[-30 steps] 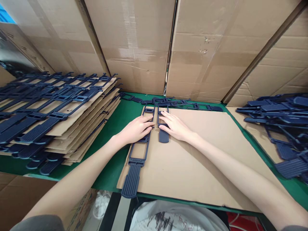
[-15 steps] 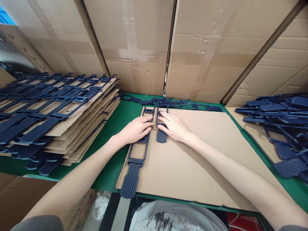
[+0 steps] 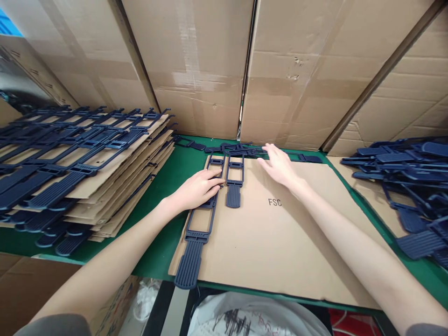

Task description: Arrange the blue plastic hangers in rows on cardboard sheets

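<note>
A flat cardboard sheet, printed "FSC", lies before me. Along its left edge runs a dark blue plastic frame piece with a ribbed paddle end, which sticks out past the sheet's front edge. My left hand lies over this piece, fingers stretched out, hiding its middle. Just right of those fingertips sits a shorter blue frame piece with a ribbed tab, untouched. My right hand is open above the sheet's back edge, fingertips near loose blue plastic pieces; whether they touch is unclear.
On the left stands a stack of cardboard sheets layered with blue frame pieces. A tangled heap of blue pieces occupies the right side. Large cardboard boxes wall off the back of the green table.
My right hand has left the shorter frame piece and moved right and back toward the loose pieces, uncovering the "FSC" print. My left hand stays in place.
</note>
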Demonstrator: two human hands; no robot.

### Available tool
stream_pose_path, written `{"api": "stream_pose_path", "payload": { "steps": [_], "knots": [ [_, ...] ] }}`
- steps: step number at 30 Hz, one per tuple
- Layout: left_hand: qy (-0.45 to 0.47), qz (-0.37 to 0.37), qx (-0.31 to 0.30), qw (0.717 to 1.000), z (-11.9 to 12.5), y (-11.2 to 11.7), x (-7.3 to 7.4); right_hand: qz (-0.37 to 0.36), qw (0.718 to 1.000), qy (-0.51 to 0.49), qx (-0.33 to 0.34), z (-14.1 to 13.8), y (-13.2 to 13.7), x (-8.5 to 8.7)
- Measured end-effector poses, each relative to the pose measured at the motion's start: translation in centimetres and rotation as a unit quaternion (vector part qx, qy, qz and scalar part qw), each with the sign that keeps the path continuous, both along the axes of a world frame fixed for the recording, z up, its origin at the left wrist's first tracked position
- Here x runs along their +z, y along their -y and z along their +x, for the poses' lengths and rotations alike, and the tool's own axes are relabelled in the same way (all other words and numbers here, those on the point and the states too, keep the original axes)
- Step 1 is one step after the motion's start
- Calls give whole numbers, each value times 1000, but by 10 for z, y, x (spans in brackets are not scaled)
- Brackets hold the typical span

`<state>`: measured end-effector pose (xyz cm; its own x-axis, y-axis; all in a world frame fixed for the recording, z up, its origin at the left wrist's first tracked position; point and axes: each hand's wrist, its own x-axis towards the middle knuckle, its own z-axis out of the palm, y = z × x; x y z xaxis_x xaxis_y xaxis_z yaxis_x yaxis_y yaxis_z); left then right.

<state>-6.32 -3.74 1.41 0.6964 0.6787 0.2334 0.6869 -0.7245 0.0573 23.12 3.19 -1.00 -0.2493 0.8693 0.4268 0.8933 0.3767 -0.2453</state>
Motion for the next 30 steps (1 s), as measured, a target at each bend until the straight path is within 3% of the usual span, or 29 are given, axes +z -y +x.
{"api": "stream_pose_path", "payload": {
  "steps": [3, 7, 21, 30],
  "knots": [
    [4, 3, -4, 1000, -1, 0, -1, -47, 997, 40, -41, 27, -11, -14],
    [5, 6, -6, 1000, 0, 0, -1, -83, 994, 55, -35, 39, -15, -27],
    [-3, -5, -2, 1000, 1, 1, 1, -64, 997, 41, 5, 39, -17, -27],
    [-3, -8, 1, 1000, 1, 2, 3, -35, 999, 32, -3, 38, -16, -26]
  ]
}}
